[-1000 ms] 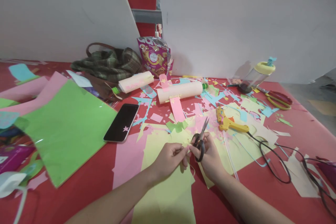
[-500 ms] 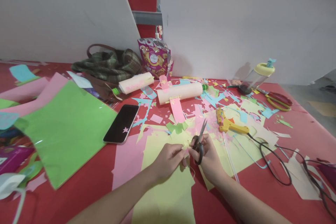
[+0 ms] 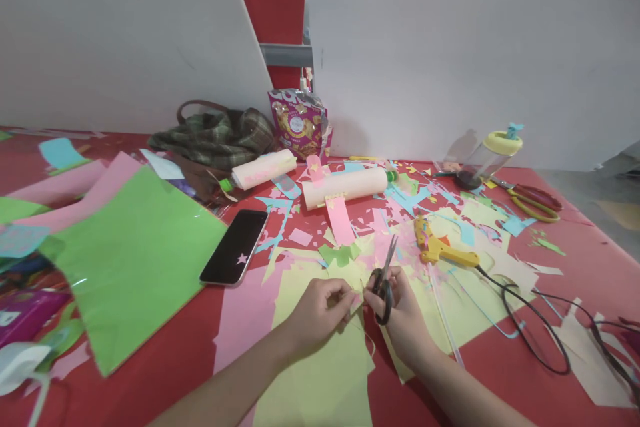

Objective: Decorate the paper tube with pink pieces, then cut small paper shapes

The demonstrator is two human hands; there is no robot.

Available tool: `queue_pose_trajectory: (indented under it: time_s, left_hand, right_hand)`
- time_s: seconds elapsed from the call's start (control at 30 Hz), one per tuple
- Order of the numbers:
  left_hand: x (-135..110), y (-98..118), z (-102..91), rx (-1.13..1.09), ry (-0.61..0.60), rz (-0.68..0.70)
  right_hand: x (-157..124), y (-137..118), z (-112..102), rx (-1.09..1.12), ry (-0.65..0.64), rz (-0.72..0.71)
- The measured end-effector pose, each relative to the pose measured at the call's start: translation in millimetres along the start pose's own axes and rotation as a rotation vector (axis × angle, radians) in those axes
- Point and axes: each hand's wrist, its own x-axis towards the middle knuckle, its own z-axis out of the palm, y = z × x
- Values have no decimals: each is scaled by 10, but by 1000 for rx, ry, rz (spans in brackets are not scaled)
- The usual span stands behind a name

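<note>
My left hand point(image 3: 325, 310) is closed, pinching a small piece of pale yellow paper point(image 3: 357, 300) between thumb and fingers. Black-handled scissors point(image 3: 384, 283) sit in my right hand point(image 3: 403, 317), their blades pointing up and away from me. My right thumb and fingertips are close to the yellow piece; I cannot tell whether they touch it. Beneath both hands lies a large pale yellow sheet point(image 3: 315, 360), partly over a pink sheet point(image 3: 243, 310). A green paper scrap point(image 3: 339, 253) lies just beyond my hands.
A phone point(image 3: 235, 247) and a big green sheet point(image 3: 135, 260) lie left. Two paper-wrapped rolls point(image 3: 345, 188) point(image 3: 265, 169) lie among scraps. Right are a yellow glue gun point(image 3: 445, 250) with a cord, red-and-yellow-handled pliers point(image 3: 537, 203) and a clear bottle point(image 3: 487, 159). A snack bag point(image 3: 300, 123) stands behind.
The view has tilted up slightly, so everything sits lower. My fingertips have drawn a little apart around the yellow piece. The scissors stay in my right hand.
</note>
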Motion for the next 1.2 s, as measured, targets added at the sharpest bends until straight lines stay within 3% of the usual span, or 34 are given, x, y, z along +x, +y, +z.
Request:
queue_pose_trajectory:
  time_s: [0.2, 0.8, 1.2]
  left_hand:
    - [22, -25, -2, -60, 43, -24]
    - [16, -55, 28, 13, -46, -44]
    - [19, -98, 84, -75, -27, -74]
  right_hand:
    - [1, 1, 11, 1, -46, 27]
    - [23, 0, 20, -25, -23, -13]
    - [-2, 0, 51, -9, -45, 37]
